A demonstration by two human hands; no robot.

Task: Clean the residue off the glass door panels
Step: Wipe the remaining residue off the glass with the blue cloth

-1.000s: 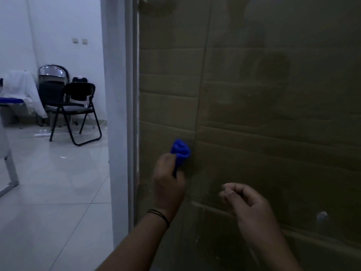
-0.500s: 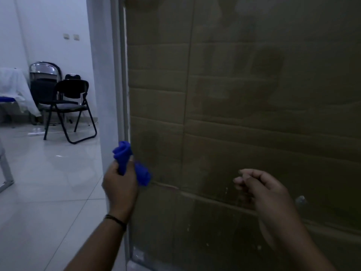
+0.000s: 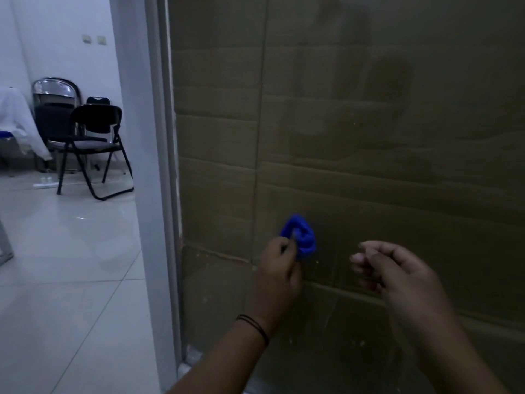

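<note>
A glass door panel [image 3: 355, 132] fills the right of the view, with brown cardboard behind it and small pale specks of residue low down. My left hand [image 3: 279, 275] grips a bunched blue cloth [image 3: 301, 237] and presses it against the lower glass, right of the frame. A thin black band circles that wrist. My right hand [image 3: 397, 273] hovers just to the right of the cloth, fingers loosely curled and holding nothing, close to the glass.
A pale door frame [image 3: 154, 194] runs down the panel's left edge. Beyond it lie a glossy white tiled floor [image 3: 71, 265], black folding chairs [image 3: 93, 143] by the far wall and a white cloth [image 3: 17, 120] draped at far left.
My left hand swung the blue cloth left to the door frame, then back right onto the glass. My right hand stayed beside it, fingers curled.
</note>
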